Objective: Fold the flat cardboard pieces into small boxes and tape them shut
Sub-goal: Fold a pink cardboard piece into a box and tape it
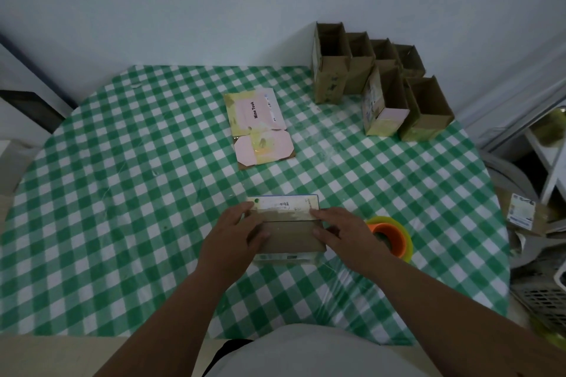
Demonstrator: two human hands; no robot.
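two hands (pixel 232 232) (pixel 340 232) clamped on the ends of a small brown cardboard box (pixel 286 231) at the near middle of the green checked tablecloth (pixel 122 193), likely steadying the flaps for sealing. orange-cored roll of clear tape (pixel 392 239) parked just beside the right hand, within easy reach.

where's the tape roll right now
In the head view the tape roll stands on the checked tablecloth near the front right, just beyond the right hand and beside the box being folded.
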